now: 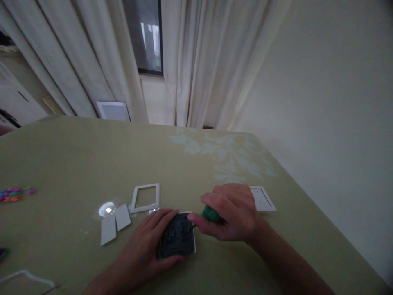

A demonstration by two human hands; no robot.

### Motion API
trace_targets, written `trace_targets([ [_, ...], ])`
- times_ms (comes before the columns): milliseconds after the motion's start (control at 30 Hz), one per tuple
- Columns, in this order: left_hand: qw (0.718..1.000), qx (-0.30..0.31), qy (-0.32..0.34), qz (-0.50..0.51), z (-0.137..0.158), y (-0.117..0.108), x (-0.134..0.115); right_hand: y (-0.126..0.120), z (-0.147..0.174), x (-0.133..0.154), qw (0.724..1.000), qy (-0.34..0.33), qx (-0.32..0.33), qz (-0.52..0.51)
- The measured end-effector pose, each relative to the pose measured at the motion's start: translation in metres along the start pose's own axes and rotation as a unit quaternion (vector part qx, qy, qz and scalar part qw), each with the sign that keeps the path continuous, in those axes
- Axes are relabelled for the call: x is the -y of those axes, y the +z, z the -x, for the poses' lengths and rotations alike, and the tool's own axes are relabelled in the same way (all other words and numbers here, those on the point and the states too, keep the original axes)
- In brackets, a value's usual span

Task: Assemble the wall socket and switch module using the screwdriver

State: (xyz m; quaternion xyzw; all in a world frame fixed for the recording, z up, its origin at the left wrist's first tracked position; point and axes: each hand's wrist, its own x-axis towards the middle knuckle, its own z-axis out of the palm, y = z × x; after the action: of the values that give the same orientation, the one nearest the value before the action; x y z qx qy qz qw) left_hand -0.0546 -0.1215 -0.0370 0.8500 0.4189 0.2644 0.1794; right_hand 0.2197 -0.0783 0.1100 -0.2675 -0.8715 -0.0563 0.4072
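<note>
A black switch module with a white edge (178,241) lies on the table. My left hand (150,241) grips it from the left, thumb along the near side and fingers along the far side. My right hand (230,211) is wrapped round the green handle of a screwdriver (211,214). Its thin dark shaft slants down to the left, and the tip is at the right part of the module; whether it sits in a screw I cannot tell. A white square frame (133,203) lies just beyond my left hand.
Two white rectangular plates (108,230) lie left of my left hand, near a shiny round spot (107,209). A white socket panel (262,198) is behind my right hand. Small colourful pieces (14,194) and a white cable (27,275) lie far left.
</note>
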Motion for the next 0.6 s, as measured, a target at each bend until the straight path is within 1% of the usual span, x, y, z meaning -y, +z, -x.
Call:
trace_targets([
  [33, 1.0, -0.002, 0.004, -0.002, 0.0, 0.0, 0.0, -0.002, -0.001, 0.001, 0.998, 0.021, 0.033, -0.039],
  [67, 1.0, -0.002, 0.006, -0.005, 0.0, 0.0, -0.001, -0.004, -0.002, 0.001, 0.99, 0.041, 0.086, -0.099],
  [100, 1.0, -0.001, 0.006, -0.007, 0.0, 0.0, -0.001, -0.007, -0.004, 0.001, 0.975, 0.059, 0.139, -0.161],
  [133, 1.0, -0.002, 0.005, -0.01, 0.0, -0.001, -0.001, -0.009, -0.005, 0.001, 0.959, 0.066, 0.177, -0.212],
  [167, 1.0, -0.002, 0.003, -0.012, 0.0, -0.001, -0.001, -0.009, -0.005, 0.0, 0.951, 0.062, 0.189, -0.236],
  [200, 1.0, -0.002, 0.001, -0.012, 0.0, -0.001, -0.001, -0.008, -0.005, 0.0, 0.958, 0.055, 0.168, -0.225],
  [233, 1.0, -0.002, 0.0, -0.011, 0.0, 0.0, -0.001, -0.005, -0.003, 0.0, 0.974, 0.041, 0.125, -0.183],
  [267, 1.0, -0.003, 0.0, -0.009, 0.001, 0.0, -0.001, -0.002, -0.002, 0.0, 0.99, 0.021, 0.068, -0.12],
  [300, 1.0, -0.002, 0.0, -0.007, 0.001, 0.0, 0.0, 0.0, -0.001, 0.0, 0.999, -0.003, 0.011, -0.053],
  [333, 1.0, -0.001, 0.0, -0.005, 0.001, 0.0, 0.0, 0.002, 0.0, 0.001, 0.999, -0.027, -0.024, -0.009],
  [367, 1.0, -0.001, 0.001, -0.004, 0.002, 0.001, 0.001, 0.003, 0.0, 0.002, 0.999, -0.036, -0.022, 0.002],
  [400, 1.0, -0.004, 0.003, -0.004, 0.002, 0.001, 0.002, 0.002, -0.002, 0.003, 0.999, -0.03, 0.011, -0.013],
  [467, 1.0, -0.007, 0.004, -0.009, 0.003, 0.002, 0.003, -0.002, -0.005, 0.003, 0.989, 0.006, 0.114, -0.095],
  [500, 1.0, -0.008, 0.004, -0.012, 0.003, 0.003, 0.003, -0.004, -0.006, 0.003, 0.979, 0.02, 0.148, -0.138],
  [533, 1.0, -0.01, 0.005, -0.013, 0.003, 0.003, 0.003, -0.004, -0.006, 0.002, 0.974, 0.025, 0.156, -0.162],
  [567, 1.0, -0.012, 0.006, -0.012, 0.003, 0.003, 0.003, -0.003, -0.005, 0.002, 0.979, 0.022, 0.133, -0.156],
  [600, 1.0, -0.013, 0.007, -0.012, 0.003, 0.003, 0.003, -0.001, -0.004, 0.001, 0.989, 0.009, 0.084, -0.123],
])
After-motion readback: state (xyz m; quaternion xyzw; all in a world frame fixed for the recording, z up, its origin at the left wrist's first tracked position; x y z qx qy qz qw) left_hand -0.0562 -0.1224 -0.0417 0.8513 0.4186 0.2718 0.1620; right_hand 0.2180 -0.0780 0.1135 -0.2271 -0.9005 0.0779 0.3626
